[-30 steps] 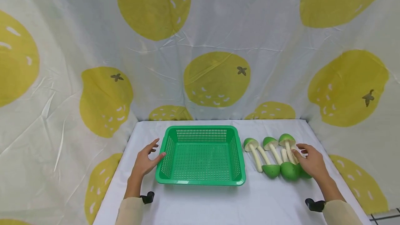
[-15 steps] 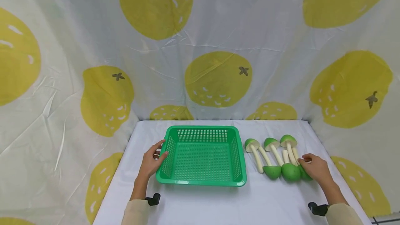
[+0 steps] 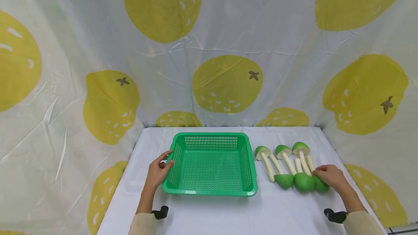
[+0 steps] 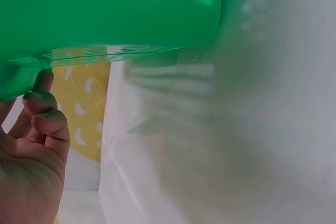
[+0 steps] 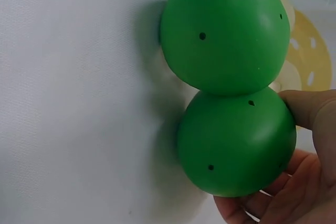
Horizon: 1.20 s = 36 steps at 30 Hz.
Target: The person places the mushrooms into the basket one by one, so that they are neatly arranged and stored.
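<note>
My left hand grips the left rim of a green plastic basket; in the left wrist view its curled fingers come up under that rim. The basket is rectangular with slotted walls and nothing in it. To its right lie several toy mushrooms with green caps and pale stems. My right hand holds the rightmost front mushroom where cap meets stem. In the right wrist view, thumb and fingers curl around this mushroom's dotted cap, which touches the neighbouring cap.
A white cloth covers the table. Lemon-printed curtains rise behind it and at both sides. Another mushroom lies nearest the basket's right wall. A black wrist camera sits on the right wrist.
My left hand has moved right onto the basket's rim. My right hand has come down and nearer, closing on the rightmost front mushroom. The basket and mushrooms have stayed in place.
</note>
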Each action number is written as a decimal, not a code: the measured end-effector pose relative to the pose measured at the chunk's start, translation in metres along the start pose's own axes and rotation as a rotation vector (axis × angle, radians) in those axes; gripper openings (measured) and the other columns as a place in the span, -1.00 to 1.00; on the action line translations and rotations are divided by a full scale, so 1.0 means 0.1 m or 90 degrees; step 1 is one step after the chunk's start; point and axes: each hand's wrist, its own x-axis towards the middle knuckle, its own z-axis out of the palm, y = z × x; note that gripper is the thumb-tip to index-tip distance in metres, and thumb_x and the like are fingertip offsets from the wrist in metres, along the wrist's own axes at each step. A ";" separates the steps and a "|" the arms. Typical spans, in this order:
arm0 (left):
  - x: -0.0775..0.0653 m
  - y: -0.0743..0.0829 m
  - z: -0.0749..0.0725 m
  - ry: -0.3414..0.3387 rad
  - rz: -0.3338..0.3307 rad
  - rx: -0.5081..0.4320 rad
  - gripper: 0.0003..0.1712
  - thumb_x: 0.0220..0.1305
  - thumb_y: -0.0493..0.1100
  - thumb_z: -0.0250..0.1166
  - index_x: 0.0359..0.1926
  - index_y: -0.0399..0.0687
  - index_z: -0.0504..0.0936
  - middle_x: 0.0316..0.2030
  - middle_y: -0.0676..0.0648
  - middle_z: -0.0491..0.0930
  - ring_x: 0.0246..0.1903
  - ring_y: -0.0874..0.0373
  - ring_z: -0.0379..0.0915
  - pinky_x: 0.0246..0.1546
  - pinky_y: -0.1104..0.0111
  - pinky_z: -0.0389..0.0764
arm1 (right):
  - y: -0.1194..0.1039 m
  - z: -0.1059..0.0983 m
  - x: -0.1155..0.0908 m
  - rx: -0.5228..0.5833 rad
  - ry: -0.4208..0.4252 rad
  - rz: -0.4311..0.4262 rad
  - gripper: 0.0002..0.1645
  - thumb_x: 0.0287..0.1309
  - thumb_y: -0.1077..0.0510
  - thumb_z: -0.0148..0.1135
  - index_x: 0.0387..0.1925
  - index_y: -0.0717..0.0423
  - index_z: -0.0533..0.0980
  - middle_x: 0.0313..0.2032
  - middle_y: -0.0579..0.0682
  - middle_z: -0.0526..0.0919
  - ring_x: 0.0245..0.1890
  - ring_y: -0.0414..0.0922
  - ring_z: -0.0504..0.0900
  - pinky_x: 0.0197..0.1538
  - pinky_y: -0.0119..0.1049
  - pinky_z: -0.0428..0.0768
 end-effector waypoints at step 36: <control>-0.03 0.07 0.13 0.068 -0.102 -0.092 -0.58 0.48 -0.03 0.28 0.31 0.26 0.63 -0.09 -0.15 0.56 -0.41 0.07 0.48 -0.40 0.35 0.53 | -0.26 -0.20 -0.11 0.038 0.171 -0.005 -0.39 0.41 -0.12 0.23 -0.01 0.44 0.54 -0.22 0.37 0.67 -0.27 0.11 0.57 -0.41 -0.26 0.47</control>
